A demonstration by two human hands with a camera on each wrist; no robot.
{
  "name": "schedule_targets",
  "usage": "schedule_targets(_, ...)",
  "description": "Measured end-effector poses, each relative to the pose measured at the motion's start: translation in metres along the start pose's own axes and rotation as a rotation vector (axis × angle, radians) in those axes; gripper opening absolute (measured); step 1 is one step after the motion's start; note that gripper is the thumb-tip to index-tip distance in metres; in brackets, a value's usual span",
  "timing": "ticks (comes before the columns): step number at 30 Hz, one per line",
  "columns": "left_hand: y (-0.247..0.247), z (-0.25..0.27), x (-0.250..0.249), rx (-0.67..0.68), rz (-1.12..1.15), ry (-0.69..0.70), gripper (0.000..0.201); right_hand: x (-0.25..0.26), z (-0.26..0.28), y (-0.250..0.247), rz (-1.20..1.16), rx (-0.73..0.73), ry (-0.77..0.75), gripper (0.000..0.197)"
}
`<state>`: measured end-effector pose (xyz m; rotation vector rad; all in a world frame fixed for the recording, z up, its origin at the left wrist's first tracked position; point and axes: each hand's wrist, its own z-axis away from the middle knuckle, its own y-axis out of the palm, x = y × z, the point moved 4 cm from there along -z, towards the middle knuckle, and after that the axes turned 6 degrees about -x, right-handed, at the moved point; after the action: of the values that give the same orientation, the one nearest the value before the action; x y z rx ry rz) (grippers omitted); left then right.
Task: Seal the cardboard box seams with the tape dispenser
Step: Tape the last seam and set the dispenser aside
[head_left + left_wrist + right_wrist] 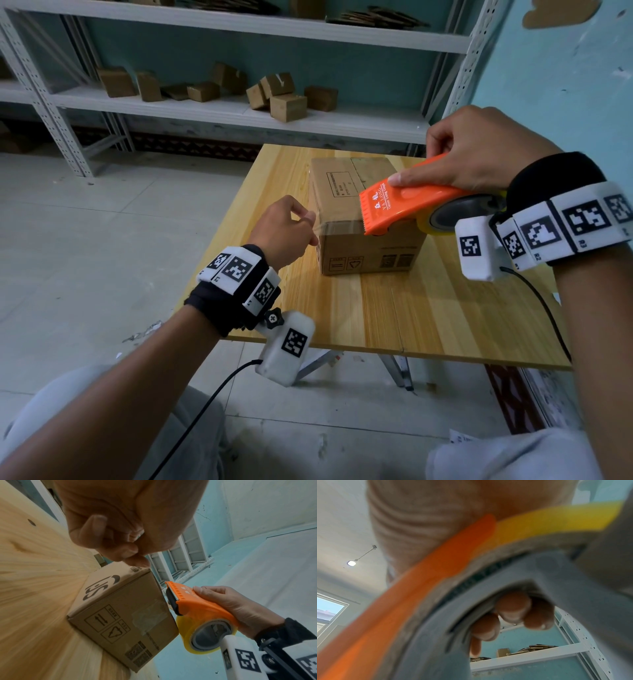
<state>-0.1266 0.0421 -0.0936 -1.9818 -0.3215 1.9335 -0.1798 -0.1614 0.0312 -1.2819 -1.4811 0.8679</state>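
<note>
A small brown cardboard box (346,192) sits on the wooden table (376,308), printed side toward me. My right hand (442,168) grips an orange tape dispenser (407,204) with a yellow roll, toothed blade over the box's near top edge. A strip of clear tape (337,229) runs left from the blade along that edge. My left hand (310,228) pinches its free end just off the box's left corner. In the left wrist view the pinched fingers (135,555) hover above the box (123,615), with the dispenser (197,608) beside it. In the right wrist view fingers (513,609) curl inside the roll's core.
Grey metal shelving (239,109) behind the table holds several small cardboard boxes (287,104). A teal wall (565,85) stands close on the right. The table's near edge (376,353) is just ahead of my knees. Cables hang from both wrist cameras.
</note>
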Motion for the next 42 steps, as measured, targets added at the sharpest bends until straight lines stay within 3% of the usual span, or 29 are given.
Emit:
schedule_targets(25,0.005,0.003,0.001,0.003,-0.02,0.007,0.012,0.004,-0.005,0.004,0.032,0.066,-0.007,0.053)
schedule_targets(35,0.002,0.002,-0.001,0.115,0.061,-0.104,0.017,0.005,-0.006,0.004,0.035,0.072,0.019,0.053)
schedule_targets(42,-0.01,-0.002,-0.005,0.075,0.015,-0.107,0.023,0.004,-0.004,0.005,0.035,0.064,-0.001,0.053)
